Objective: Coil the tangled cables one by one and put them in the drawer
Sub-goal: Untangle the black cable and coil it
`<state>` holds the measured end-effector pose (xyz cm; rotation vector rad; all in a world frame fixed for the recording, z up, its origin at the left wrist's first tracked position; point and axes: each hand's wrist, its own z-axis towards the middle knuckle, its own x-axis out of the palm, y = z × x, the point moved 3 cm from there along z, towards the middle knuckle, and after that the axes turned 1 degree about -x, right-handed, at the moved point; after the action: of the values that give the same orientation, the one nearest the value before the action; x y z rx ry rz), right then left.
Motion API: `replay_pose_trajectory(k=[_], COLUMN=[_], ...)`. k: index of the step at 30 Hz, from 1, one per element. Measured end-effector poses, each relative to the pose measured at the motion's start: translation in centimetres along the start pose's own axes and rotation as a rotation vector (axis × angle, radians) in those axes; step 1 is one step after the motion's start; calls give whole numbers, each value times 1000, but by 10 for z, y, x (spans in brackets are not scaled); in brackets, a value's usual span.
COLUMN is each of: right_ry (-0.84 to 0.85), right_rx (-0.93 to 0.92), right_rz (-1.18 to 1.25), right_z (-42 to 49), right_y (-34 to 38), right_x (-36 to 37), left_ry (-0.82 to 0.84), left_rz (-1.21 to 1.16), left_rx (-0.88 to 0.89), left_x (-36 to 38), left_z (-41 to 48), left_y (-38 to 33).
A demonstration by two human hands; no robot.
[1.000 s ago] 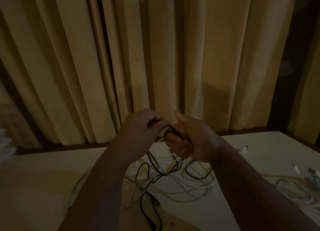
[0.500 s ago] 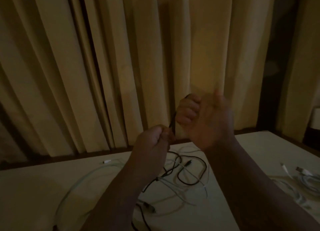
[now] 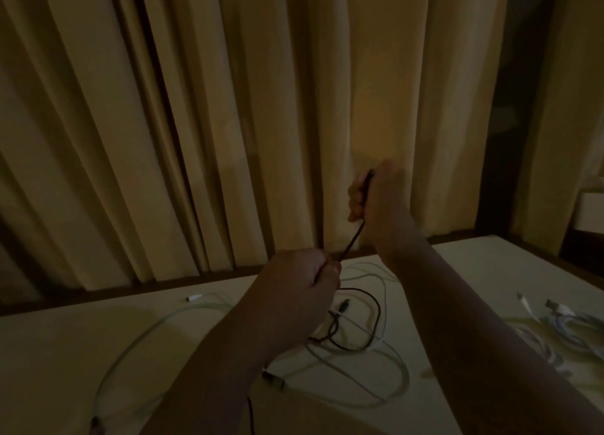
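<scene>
Your left hand [image 3: 302, 273] and raised right hand [image 3: 376, 202] each grip the black cable [image 3: 351, 238], fingers curled, stretching it taut above the tangled white cables [image 3: 385, 346] on the table [image 3: 65, 343]

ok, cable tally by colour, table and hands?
Black cable: 1, in left hand and right hand.
White cables, loose, centre and left: 2 at least; overlaps may hide more.
White bundle, far right: 1, strands uncountable.
Total: 4 at least.
</scene>
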<state>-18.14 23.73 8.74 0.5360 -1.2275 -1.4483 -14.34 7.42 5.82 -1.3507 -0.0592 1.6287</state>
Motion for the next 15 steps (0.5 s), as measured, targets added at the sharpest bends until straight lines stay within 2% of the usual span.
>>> replay_pose_trajectory(k=[2, 4, 6, 8, 15], right_ry=[51, 206, 313, 387, 692], right_rx=[-50, -134, -197, -182, 106], right_rz=[-355, -648, -789, -818, -709], right_z=[-1, -7, -15, -21, -29], right_y=[-14, -25, -30, -31, -42], right_x=[0, 0, 2, 8, 24], left_ry=[-6, -18, -58, -119, -332], left_rz=[86, 133, 143, 163, 140], left_rx=[38, 67, 73, 90, 110], left_x=[-5, -11, -17, -24, -46], left_z=[0, -1, 0, 1, 6], left_y=[0, 1, 5, 9, 34])
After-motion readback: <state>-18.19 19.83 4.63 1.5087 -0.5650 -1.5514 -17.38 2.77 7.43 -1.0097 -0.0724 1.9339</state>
